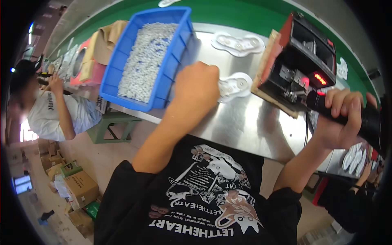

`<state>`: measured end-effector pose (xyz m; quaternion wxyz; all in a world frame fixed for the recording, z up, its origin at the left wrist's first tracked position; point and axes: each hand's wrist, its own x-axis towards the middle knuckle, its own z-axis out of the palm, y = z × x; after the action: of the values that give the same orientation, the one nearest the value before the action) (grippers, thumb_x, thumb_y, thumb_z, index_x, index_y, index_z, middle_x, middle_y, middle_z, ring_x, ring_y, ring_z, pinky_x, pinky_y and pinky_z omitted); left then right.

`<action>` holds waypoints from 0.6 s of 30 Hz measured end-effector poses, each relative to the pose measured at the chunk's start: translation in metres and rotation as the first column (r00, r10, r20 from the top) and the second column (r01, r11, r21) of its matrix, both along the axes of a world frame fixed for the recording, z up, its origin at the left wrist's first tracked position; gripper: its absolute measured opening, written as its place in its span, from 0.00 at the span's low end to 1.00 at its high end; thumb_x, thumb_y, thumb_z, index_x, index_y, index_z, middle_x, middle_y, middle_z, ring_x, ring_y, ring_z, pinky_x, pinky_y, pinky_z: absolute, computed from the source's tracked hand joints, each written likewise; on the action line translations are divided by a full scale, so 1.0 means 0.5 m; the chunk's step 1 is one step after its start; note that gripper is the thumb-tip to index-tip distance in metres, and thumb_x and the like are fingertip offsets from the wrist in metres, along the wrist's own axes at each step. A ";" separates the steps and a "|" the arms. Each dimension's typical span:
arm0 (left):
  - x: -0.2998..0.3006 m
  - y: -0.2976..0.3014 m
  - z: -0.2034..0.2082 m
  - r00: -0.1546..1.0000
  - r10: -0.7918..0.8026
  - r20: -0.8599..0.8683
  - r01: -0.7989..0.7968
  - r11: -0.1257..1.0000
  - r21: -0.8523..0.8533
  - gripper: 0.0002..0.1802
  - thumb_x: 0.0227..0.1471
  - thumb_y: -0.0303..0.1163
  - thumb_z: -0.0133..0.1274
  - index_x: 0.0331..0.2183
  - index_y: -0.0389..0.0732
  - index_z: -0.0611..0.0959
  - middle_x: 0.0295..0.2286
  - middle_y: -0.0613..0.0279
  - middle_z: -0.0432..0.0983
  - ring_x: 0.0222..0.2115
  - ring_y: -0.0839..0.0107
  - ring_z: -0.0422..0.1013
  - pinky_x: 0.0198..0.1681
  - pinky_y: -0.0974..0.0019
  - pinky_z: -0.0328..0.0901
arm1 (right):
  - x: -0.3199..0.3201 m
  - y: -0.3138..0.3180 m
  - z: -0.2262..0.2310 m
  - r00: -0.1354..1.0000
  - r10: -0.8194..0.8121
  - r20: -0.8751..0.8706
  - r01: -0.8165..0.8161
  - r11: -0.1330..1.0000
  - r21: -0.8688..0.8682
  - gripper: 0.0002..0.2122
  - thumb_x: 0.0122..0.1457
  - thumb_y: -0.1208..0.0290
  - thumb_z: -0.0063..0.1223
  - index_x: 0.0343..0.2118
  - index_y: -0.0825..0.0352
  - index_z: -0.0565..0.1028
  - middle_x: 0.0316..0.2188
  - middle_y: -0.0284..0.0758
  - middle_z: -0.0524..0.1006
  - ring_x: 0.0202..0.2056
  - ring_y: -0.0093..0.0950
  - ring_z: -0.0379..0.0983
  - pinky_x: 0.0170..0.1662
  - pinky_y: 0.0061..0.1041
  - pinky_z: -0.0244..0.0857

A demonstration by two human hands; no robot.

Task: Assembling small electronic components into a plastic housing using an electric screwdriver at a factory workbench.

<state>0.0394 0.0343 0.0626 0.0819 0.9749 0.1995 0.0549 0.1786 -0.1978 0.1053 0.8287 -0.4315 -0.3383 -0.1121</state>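
Observation:
My left hand (197,85) is closed over the left end of a white plastic part (237,85) lying on the metal tabletop; its fingertips are hidden. A similar white part (238,43) lies farther back. In my right hand (342,116) is a black electric screwdriver (323,103), fingers wrapped round its body. The screwdriver's front end is at the opening of a screw feeder (300,61), a black and red box with a lit red display. Whether the tip touches a screw is too small to tell.
Left of my left hand stands a blue bin (171,61) full of small pale pieces. The feeder rests on a wooden board (261,69). More white parts (354,158) lie at the right. A co-worker (61,106) sits at the left, near a green stool (112,126); another person (347,200) is at the right.

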 end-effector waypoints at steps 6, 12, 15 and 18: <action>-0.010 0.000 0.023 0.995 0.036 -0.090 -0.039 0.998 -0.039 0.07 0.42 0.23 0.54 0.25 0.30 0.84 0.26 0.40 0.79 0.30 0.44 0.78 0.37 0.47 0.72 | -0.002 0.006 -0.001 1.000 -0.001 0.017 0.001 1.000 0.029 0.18 0.58 0.82 0.48 0.53 0.74 0.64 0.18 0.33 0.62 0.16 0.23 0.59 0.24 0.31 0.63; -0.062 0.104 0.111 0.908 0.042 0.418 0.037 0.983 -0.179 0.08 0.51 0.26 0.54 0.30 0.31 0.84 0.26 0.44 0.79 0.31 0.47 0.78 0.38 0.51 0.71 | 0.009 -0.026 0.006 1.000 -0.029 0.006 0.029 1.000 -0.004 0.19 0.59 0.80 0.47 0.54 0.74 0.62 0.19 0.33 0.62 0.16 0.23 0.59 0.23 0.31 0.63; -0.066 0.284 0.089 0.975 -0.036 0.221 0.029 0.999 0.035 0.11 0.49 0.26 0.58 0.37 0.33 0.85 0.27 0.43 0.79 0.32 0.45 0.77 0.40 0.54 0.71 | -0.005 -0.012 0.013 0.999 -0.013 -0.053 0.019 0.995 0.100 0.20 0.58 0.79 0.48 0.53 0.75 0.62 0.19 0.33 0.62 0.16 0.24 0.60 0.22 0.32 0.63; -0.096 0.378 0.002 0.970 -0.242 0.022 0.239 0.967 0.090 0.14 0.46 0.22 0.58 0.38 0.33 0.84 0.28 0.41 0.79 0.33 0.46 0.78 0.39 0.56 0.71 | -0.002 0.013 0.010 0.997 0.048 0.058 -0.052 0.996 0.073 0.20 0.59 0.79 0.47 0.54 0.72 0.62 0.20 0.32 0.63 0.17 0.23 0.61 0.24 0.32 0.64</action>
<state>-0.0085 0.2231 0.0636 0.0487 0.9935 0.0760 0.0694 0.1775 -0.1913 0.1101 0.8370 -0.3882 -0.3678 -0.1158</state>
